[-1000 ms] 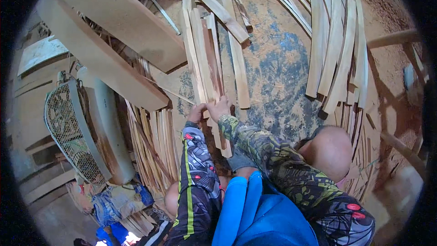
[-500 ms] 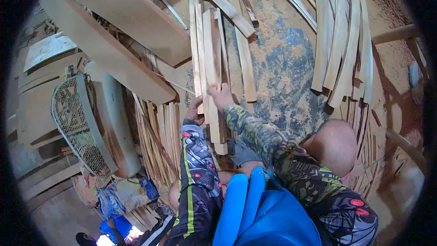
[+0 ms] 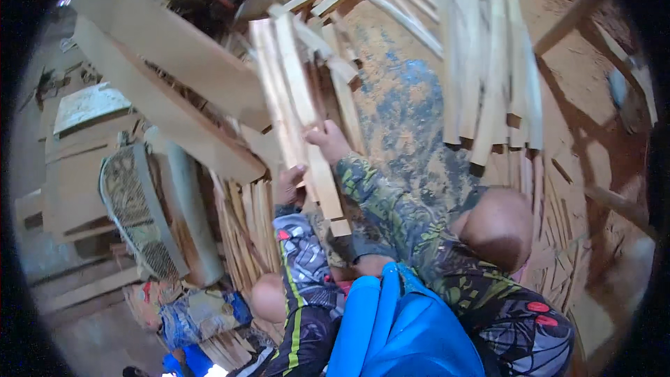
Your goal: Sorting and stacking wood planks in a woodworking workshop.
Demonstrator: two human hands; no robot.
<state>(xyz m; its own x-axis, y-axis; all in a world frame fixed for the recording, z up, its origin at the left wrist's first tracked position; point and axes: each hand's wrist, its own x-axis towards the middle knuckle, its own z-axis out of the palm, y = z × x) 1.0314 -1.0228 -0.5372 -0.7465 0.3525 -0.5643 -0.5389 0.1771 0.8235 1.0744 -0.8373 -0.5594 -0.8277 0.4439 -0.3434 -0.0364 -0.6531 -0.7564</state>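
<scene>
Several pale wooden strips (image 3: 296, 73) lie side by side in front of me, their far ends leaning left. My right hand (image 3: 330, 142) is closed over the right-hand strips, its thumb and fingers on their upper face. Along the left edge, my left hand (image 3: 290, 184) is wrapped round the strips, with part of its fingers hidden under the wood. The near ends (image 3: 340, 227) are staggered and reach back between my knees. Just right of the bundle, another wooden strip (image 3: 345, 108) rests on the ground.
Two wide planks (image 3: 174, 101) slant in from the far left. Below them stand a mesh guard (image 3: 132, 202) and a grey cylinder (image 3: 188, 209). Strips are stacked (image 3: 248, 227) by my left knee. More pale strips (image 3: 481, 63) fan out at the right on the sawdust-covered ground.
The held strips have swung so their far ends point further left, apparently lifted. Both hands keep their hold. The whole view has shifted, with the right-hand strips now further left.
</scene>
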